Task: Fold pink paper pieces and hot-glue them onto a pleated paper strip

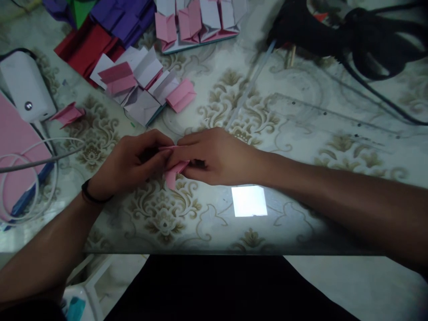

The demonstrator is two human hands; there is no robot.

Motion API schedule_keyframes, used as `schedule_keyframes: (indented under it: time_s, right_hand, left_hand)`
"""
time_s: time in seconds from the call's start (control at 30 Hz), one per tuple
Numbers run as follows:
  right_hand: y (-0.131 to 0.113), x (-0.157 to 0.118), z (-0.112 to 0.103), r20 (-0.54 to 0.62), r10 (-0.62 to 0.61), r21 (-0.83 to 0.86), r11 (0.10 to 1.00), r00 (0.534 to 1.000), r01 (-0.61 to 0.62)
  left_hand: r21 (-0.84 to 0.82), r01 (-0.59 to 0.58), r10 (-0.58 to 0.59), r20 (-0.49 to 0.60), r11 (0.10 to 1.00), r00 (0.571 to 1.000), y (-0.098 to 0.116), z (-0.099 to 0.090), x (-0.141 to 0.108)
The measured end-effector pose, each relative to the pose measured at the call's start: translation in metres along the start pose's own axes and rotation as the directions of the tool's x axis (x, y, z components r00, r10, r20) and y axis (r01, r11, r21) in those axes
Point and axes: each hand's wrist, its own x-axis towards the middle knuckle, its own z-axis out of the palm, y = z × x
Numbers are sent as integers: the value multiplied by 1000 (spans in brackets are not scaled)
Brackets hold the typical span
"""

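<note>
1. One camera sits on the person's head.
2. It looks forward and down at the table.
3. Close up, it sees the left hand, right hand and near lap.

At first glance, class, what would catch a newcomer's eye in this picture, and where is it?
Probably the bright white patch first, on the table just below the right wrist in the picture. Next, near the middle, the left hand and right hand meet around a piece of pink paper. At the upper left, folded papers in purple, red, white and pink stand out.
</note>
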Motion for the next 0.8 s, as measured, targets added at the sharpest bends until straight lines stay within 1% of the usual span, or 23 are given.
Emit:
schedule_keyframes:
  time_s: [0.27, 0.5, 0.63, 0.8]
  right_hand:
    - [-1, -1, -1, 10, 13, -11, 1000, 1000, -12]
    - [1, -1, 0, 0, -6, -33, 999, 1000, 6]
    - [1, -1, 1, 4, -5, -39, 999, 1000, 5]
    - [0, -1, 0, -3, -5, -63, 998, 1000, 4]
  left_hand:
    - [13, -26, 26, -18, 1000, 1000, -4, 0, 0]
    - [33, -57, 57, 7, 998, 998, 0, -1, 2]
    - [22, -87, 87, -5, 996, 996, 0, -1, 1]
    - [36, -87, 87, -11, 996, 996, 1, 0, 1]
